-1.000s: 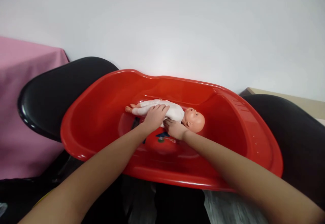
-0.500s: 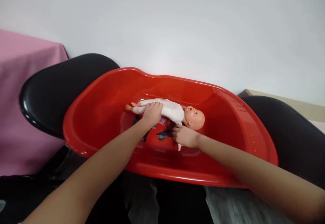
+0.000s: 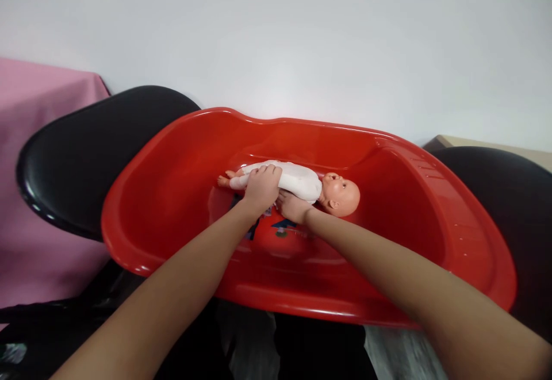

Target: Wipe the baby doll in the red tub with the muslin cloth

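A baby doll (image 3: 301,182) with a white cloth body lies on its back in a red plastic baby bathtub (image 3: 155,196). Its bald head is on the right, its bare feet on the left. My left hand (image 3: 264,185) grips the doll around the hip and upper leg, fingers curled over it. Close beside it, my right hand (image 3: 295,206) holds the near side of the doll's body, its fingertips partly hidden. The doll's near arm is not clearly visible.
A printed picture (image 3: 282,229) marks the tub floor. Black padded seats (image 3: 103,150) show at both ends of the tub. Pink cloth (image 3: 47,196) drapes at the left, and a white wall (image 3: 276,41) stands behind.
My right hand has moved left from below the doll's neck to its side, near my left hand. The white piece hanging under the right hand no longer shows. The view has shifted slightly.
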`<move>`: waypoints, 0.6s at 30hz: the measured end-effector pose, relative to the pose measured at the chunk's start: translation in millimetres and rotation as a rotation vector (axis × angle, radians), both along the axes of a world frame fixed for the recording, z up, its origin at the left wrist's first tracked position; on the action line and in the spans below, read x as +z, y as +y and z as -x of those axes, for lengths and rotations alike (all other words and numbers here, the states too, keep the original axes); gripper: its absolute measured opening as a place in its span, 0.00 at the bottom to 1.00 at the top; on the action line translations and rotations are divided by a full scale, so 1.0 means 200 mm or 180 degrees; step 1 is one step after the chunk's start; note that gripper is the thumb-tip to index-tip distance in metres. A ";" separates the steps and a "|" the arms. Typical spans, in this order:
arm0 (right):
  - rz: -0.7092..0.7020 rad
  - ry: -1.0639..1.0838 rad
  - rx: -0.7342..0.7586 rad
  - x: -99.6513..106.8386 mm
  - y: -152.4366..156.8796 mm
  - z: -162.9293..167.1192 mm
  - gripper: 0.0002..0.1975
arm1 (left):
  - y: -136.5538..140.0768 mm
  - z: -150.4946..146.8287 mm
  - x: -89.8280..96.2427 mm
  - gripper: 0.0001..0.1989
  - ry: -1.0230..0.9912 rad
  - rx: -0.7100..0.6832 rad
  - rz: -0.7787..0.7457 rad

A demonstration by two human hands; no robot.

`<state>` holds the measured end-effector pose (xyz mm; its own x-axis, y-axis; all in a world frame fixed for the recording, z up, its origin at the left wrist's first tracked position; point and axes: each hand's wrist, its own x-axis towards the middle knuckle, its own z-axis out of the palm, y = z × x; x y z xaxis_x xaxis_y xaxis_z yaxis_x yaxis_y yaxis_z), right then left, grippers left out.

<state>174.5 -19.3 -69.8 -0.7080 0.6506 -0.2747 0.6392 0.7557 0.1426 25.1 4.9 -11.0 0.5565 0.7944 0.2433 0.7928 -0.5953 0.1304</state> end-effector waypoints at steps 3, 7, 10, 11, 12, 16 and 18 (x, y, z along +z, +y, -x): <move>-0.0600 -0.0598 -0.0157 0.00 -0.15 -0.17 0.25 | 0.00 0.00 0.01 0.12 0.0049 0.0020 -0.0094; -0.0585 -0.1074 0.0087 0.05 -0.31 -0.41 0.20 | -0.01 0.00 0.01 0.13 0.0021 0.0068 0.0000; -0.0481 -0.1020 0.0049 0.13 -0.38 -0.49 0.14 | -0.01 0.01 0.00 0.13 0.0030 0.0044 0.0030; -0.0441 -0.0889 0.0057 0.16 -0.40 -0.49 0.13 | -0.01 0.01 0.00 0.13 0.0036 0.0031 0.0031; -0.0390 -0.0734 0.0104 0.18 -0.42 -0.46 0.12 | -0.01 0.01 0.00 0.13 0.0044 0.0022 0.0030; -0.0221 -0.0207 0.0748 0.20 -0.40 -0.21 0.15 | -0.01 0.00 0.00 0.14 0.0048 0.0031 0.0017; -0.0202 -0.0037 0.1155 0.16 -0.33 -0.04 0.16 | 0.00 0.00 0.01 0.14 0.0038 0.0050 0.0016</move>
<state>183.4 -86.0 -37.5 -0.8929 0.3737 -0.2512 0.3292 0.9223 0.2023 25.6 3.9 -10.0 0.5467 0.8043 0.2329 0.8036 -0.5821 0.1239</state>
